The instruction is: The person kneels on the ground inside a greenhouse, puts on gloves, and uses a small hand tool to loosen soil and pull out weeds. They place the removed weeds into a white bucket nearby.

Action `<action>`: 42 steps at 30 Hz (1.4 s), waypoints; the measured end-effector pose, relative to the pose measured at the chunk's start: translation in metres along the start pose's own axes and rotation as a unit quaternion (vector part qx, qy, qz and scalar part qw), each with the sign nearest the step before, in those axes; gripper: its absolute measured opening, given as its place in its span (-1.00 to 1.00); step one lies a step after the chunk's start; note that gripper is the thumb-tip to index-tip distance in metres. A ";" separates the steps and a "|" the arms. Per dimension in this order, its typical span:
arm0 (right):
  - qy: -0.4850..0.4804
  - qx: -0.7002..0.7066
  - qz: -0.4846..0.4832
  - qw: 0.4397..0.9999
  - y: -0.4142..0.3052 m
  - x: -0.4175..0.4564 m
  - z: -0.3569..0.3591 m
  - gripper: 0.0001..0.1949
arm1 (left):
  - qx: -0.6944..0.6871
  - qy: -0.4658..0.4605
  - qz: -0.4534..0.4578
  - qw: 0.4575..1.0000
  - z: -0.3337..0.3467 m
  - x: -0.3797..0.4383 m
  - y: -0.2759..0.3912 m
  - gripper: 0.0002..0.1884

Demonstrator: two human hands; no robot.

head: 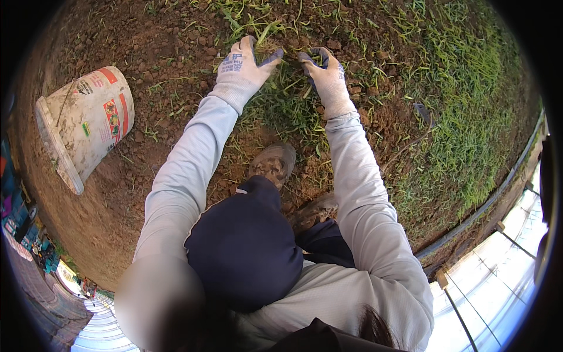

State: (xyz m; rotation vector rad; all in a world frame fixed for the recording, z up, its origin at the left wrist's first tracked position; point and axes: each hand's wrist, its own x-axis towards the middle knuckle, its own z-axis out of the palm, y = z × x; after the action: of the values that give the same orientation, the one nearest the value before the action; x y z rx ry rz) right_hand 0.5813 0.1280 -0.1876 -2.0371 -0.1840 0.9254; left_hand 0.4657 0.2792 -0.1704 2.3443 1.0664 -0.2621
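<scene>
My left hand, in a pale knit glove with a blue-coated palm and printed writing, reaches down at the soil. Its thumb stands apart from the fingers, with a tuft of grass close by the fingertips. My right hand, gloved alike, is bent in a C shape over the ground, its thumb and fingers apart. Green weeds lie in a loose heap between and below the hands. Some fingertips are hidden, so whether they touch the stems is unclear.
A muddy white plastic bucket lies tipped at left. At right, a small dark-bladed hand tool with a thin handle lies near dense grass. A dark pipe edges the bed. My shoe stands below the weeds.
</scene>
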 end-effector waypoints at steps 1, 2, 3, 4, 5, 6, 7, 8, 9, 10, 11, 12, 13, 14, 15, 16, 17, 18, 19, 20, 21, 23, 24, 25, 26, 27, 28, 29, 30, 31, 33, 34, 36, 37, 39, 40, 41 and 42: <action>-0.011 0.040 0.008 0.999 0.002 -0.006 -0.001 -0.46 | 0.048 -0.018 -0.015 0.999 -0.005 0.001 0.014 -0.20; -0.022 0.079 0.017 0.996 0.004 -0.011 -0.002 -0.48 | 0.100 -0.069 -0.019 0.992 -0.009 0.006 0.022 -0.25; -0.031 0.120 0.019 0.992 0.002 -0.011 -0.004 -0.49 | 0.108 -0.089 -0.039 0.989 -0.012 0.010 0.028 -0.29; -0.021 0.112 -0.002 0.993 0.005 -0.012 -0.002 -0.54 | 0.116 -0.108 -0.058 0.986 -0.014 0.013 0.033 -0.32; -0.018 0.111 0.000 0.994 0.011 -0.011 -0.001 -0.55 | 0.123 -0.128 -0.079 0.981 -0.016 0.016 0.036 -0.36; -0.011 0.110 0.004 0.994 0.018 -0.010 -0.002 -0.56 | 0.106 -0.155 -0.083 0.979 -0.015 0.020 0.035 -0.44; -0.005 0.109 0.008 0.994 0.024 -0.009 -0.002 -0.56 | 0.097 -0.157 -0.077 0.980 -0.015 0.019 0.033 -0.45; 0.011 0.110 -0.004 0.994 0.030 -0.009 -0.001 -0.63 | 0.088 -0.160 -0.070 0.981 -0.015 0.017 0.030 -0.45; -0.001 0.174 0.009 0.985 0.025 -0.012 0.000 -0.65 | 0.081 -0.161 -0.068 0.981 -0.015 0.015 0.022 -0.46; -0.012 0.235 0.023 0.972 0.015 -0.020 -0.002 -0.67 | 0.024 -0.113 -0.066 0.991 -0.004 0.011 0.005 -0.48; -0.026 0.296 0.037 0.954 0.005 -0.029 -0.003 -0.69 | -0.080 -0.025 -0.056 0.995 0.010 0.004 -0.014 -0.45; -0.023 0.285 0.028 0.958 0.000 -0.034 -0.008 -0.75 | -0.269 -0.087 -0.048 0.958 0.007 -0.003 -0.022 -0.51; -0.035 0.281 0.016 0.959 -0.002 -0.039 -0.010 -0.77 | -0.448 -0.145 -0.036 0.882 0.000 -0.016 -0.025 -0.56; -0.045 0.325 0.008 0.945 0.002 -0.040 -0.009 -0.77 | -0.534 -0.125 -0.077 0.833 -0.001 -0.033 -0.020 -0.56; -0.061 0.369 -0.001 0.927 0.003 -0.043 -0.004 -0.77 | -0.543 -0.079 -0.060 0.834 0.014 -0.046 -0.031 -0.55; -0.066 0.361 -0.006 0.930 -0.004 -0.047 -0.001 -0.76 | -0.562 -0.112 -0.087 0.815 0.016 -0.051 -0.032 -0.55; -0.071 0.353 -0.012 0.933 -0.010 -0.054 0.002 -0.74 | -0.579 -0.144 -0.113 0.794 0.019 -0.055 -0.033 -0.54; -0.093 0.333 -0.002 0.938 -0.009 -0.058 0.005 -0.72 | -0.639 -0.138 -0.113 0.748 0.017 -0.063 -0.023 -0.54; -0.119 0.334 -0.036 0.934 -0.017 -0.067 0.008 -0.73 | -0.696 -0.127 -0.120 0.697 0.013 -0.078 -0.018 -0.55; -0.108 0.351 -0.020 0.930 -0.024 -0.078 0.012 -0.74 | -0.563 -0.119 0.035 0.817 0.010 -0.087 -0.025 -0.48; -0.099 0.370 -0.010 0.924 -0.035 -0.088 0.018 -0.74 | -0.584 -0.107 0.104 0.798 0.015 -0.094 -0.032 -0.44; -0.104 0.347 -0.039 0.931 -0.041 -0.101 0.029 -0.75 | -0.681 -0.103 0.141 0.711 0.023 -0.105 -0.040 -0.38; -0.078 0.297 -0.090 0.947 -0.035 -0.102 0.035 -0.76 | -0.752 -0.110 0.112 0.640 0.027 -0.109 -0.038 -0.37; -0.068 0.282 -0.090 0.953 -0.026 -0.103 0.039 -0.75 | -0.725 -0.073 0.078 0.680 0.011 -0.117 -0.024 -0.43; -0.088 0.345 -0.078 0.931 -0.039 -0.117 0.046 -0.74 | -0.692 -0.036 0.038 0.720 -0.010 -0.127 -0.011 -0.48; -0.109 0.407 -0.064 0.904 -0.057 -0.134 0.049 -0.74 | -0.753 -0.025 0.008 0.658 -0.021 -0.138 -0.006 -0.55; -0.095 0.445 -0.052 0.889 -0.078 -0.151 0.057 -0.73 | -0.736 0.013 -0.020 0.677 -0.044 -0.150 -0.005 -0.58; -0.121 0.444 -0.081 0.884 -0.098 -0.163 0.071 -0.73 | -0.717 0.052 -0.048 0.693 -0.067 -0.160 -0.006 -0.61; -0.145 0.444 -0.112 0.877 -0.119 -0.176 0.086 -0.72 | -0.722 0.104 -0.010 0.684 -0.087 -0.171 -0.017 -0.61; -0.161 0.441 -0.142 0.872 -0.140 -0.190 0.100 -0.72 | -0.727 0.149 0.030 0.669 -0.109 -0.183 -0.034 -0.62; -0.240 0.363 -0.240 0.868 -0.197 -0.220 0.130 -0.70 | -0.655 0.239 0.081 0.712 -0.179 -0.203 -0.068 -0.59; -0.265 0.322 -0.213 0.884 -0.228 -0.232 0.147 -0.70 | -0.609 0.258 0.037 0.749 -0.217 -0.215 -0.079 -0.63; -0.302 0.250 -0.210 0.895 -0.279 -0.252 0.184 -0.65 | -0.580 0.364 -0.025 0.728 -0.279 -0.218 -0.120 -0.66; -0.317 0.218 -0.228 0.895 -0.296 -0.255 0.202 -0.60 | -0.570 0.336 0.013 0.750 -0.309 -0.225 -0.142 -0.63; -0.380 0.215 -0.257 0.862 -0.307 -0.231 0.245 -0.43 | -0.508 0.316 -0.047 0.800 -0.359 -0.199 -0.233 -0.64; -0.459 0.311 -0.209 0.806 -0.299 -0.218 0.259 -0.30 | -0.504 0.286 -0.096 0.809 -0.372 -0.184 -0.280 -0.54; -0.477 0.281 -0.167 0.816 -0.288 -0.227 0.240 -0.27 | -0.498 0.258 -0.158 0.813 -0.379 -0.184 -0.318 -0.43; -0.430 0.302 -0.184 0.831 -0.268 -0.232 0.221 -0.33 | -0.216 0.270 -0.317 0.883 -0.383 -0.176 -0.325 -0.27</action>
State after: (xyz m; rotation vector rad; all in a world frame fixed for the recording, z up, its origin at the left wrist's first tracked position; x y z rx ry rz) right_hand 0.3217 0.3343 0.0659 -0.8539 -0.6502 1.3731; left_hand 0.0885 0.5533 0.0864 1.6292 1.9216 0.3969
